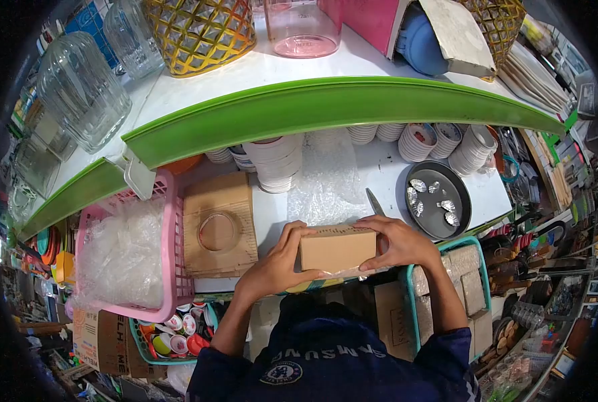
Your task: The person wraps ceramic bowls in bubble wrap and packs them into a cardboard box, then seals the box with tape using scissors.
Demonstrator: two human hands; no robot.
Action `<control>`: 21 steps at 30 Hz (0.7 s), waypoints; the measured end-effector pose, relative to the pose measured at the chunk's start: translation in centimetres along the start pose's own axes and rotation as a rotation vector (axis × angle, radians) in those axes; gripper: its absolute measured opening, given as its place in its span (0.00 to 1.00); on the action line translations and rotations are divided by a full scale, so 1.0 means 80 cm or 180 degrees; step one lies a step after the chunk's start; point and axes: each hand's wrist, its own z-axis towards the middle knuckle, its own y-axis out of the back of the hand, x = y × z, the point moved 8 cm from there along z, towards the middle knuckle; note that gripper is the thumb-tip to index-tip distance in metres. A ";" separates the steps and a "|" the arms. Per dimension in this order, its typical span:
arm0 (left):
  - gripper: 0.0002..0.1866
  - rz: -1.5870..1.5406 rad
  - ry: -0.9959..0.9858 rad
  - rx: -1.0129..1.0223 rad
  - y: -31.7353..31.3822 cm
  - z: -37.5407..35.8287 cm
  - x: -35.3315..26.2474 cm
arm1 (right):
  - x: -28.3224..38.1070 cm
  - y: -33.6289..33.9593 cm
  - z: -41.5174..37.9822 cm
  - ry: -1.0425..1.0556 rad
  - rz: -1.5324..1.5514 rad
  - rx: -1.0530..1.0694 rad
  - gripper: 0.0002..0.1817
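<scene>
A small brown cardboard box (338, 251) is held level in front of the body, over the shelf's front edge. My left hand (279, 262) grips its left end, thumb along the lower edge and fingers at the upper corner. At the right end my right hand (401, 246) holds it the same way, thumb low on the near face. Just behind the box, bubble wrap (322, 181) lies on the white shelf. A pointed grey blade (374, 201) lies beyond my right hand, its lower part hidden.
Left are a pink basket (171, 248) of plastic wrap and flat cardboard (245, 231) with a round clear item. A dark pan (409, 194) with foil cups and stacked bowls (272, 161) stand behind. A teal crate (485, 268) holds wrapped blocks. A green-edged shelf (339, 106) spans above.
</scene>
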 end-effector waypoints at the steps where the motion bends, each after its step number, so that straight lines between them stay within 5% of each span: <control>1: 0.42 0.0042 0.0078 0.0102 0.001 0.003 -0.001 | -0.004 0.000 0.003 -0.0049 0.0065 0.0051 0.46; 21: 0.40 0.0056 0.0528 0.0203 0.002 0.010 0.031 | -0.030 -0.003 0.037 -0.0174 0.0398 0.0780 0.35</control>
